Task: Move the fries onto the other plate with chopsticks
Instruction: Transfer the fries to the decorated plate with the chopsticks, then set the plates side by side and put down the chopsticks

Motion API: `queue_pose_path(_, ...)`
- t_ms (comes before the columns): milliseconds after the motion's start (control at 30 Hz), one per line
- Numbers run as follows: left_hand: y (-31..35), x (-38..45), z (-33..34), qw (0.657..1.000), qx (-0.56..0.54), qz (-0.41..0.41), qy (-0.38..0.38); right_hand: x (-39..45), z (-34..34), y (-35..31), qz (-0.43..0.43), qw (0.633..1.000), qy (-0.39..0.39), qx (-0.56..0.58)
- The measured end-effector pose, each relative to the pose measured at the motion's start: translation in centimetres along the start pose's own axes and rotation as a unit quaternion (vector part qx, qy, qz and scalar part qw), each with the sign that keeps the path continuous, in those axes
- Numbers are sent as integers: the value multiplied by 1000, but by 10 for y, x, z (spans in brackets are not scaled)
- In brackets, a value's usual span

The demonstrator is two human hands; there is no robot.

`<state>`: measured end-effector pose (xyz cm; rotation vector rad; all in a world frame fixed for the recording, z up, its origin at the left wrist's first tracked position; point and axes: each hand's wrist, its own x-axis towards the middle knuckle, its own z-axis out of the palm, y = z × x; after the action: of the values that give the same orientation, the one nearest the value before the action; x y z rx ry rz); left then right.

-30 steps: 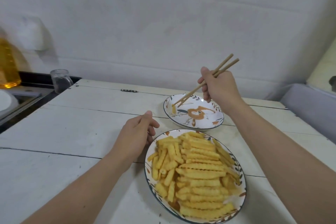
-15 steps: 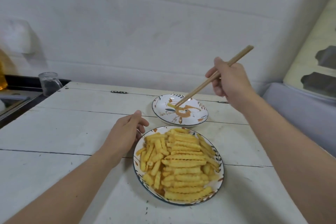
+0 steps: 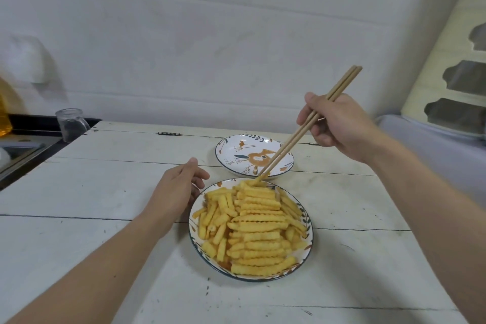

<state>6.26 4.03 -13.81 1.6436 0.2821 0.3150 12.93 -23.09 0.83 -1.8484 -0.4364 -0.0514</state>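
Chopsticks point(image 3: 297, 137), pinched in the right hand's point(image 3: 339, 123) grip, may drop slippery fries point(image 3: 252, 223) onto the desk point(image 3: 105, 192) between plates while the left hand point(image 3: 178, 189) rests relaxed.

The counter point(image 3: 110, 192) is made of white-painted wooden planks, scuffed, with dark seams across it. On it sit two patterned plates: the near plate point(image 3: 307, 241), heaped with crinkle-cut fries point(image 3: 252, 229), and just beyond it the far plate point(image 3: 228, 151). The left hand point(image 3: 178, 189) rests on the counter beside the near plate.
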Motion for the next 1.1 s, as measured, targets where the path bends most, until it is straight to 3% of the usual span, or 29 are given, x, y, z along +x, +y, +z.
queue_pose_path(200,1,1,1,1000,2,-5,-6,2,-3,14,19,1000,4,18)
queue_pose_path(333,0,0,1,1000,3,-3,-5,8,-23,15,23,989,104,98)
queue_pose_path(500,1,-3,1,999,36,-4,-14,24,-49,16,59,970,229,51)
queue_pose_path(567,-1,-6,2,998,58,22,0,27,-48,22,120,972,198,50)
queue_pose_path(700,12,-17,3,981,88,115,130,31,-16,70,324,943,18,-78)
queue_pose_path(767,32,-22,-6,978,119,92,145,37,1,90,378,924,-24,-52)
queue_pose_path(900,50,-59,-42,977,196,-79,17,46,26,100,409,911,-61,1)
queue_pose_path(1000,47,-111,-44,966,115,-211,-96,44,38,102,414,909,-49,13)
queue_pose_path(1100,45,-133,-23,949,39,-259,-173,42,42,104,397,917,-16,8)
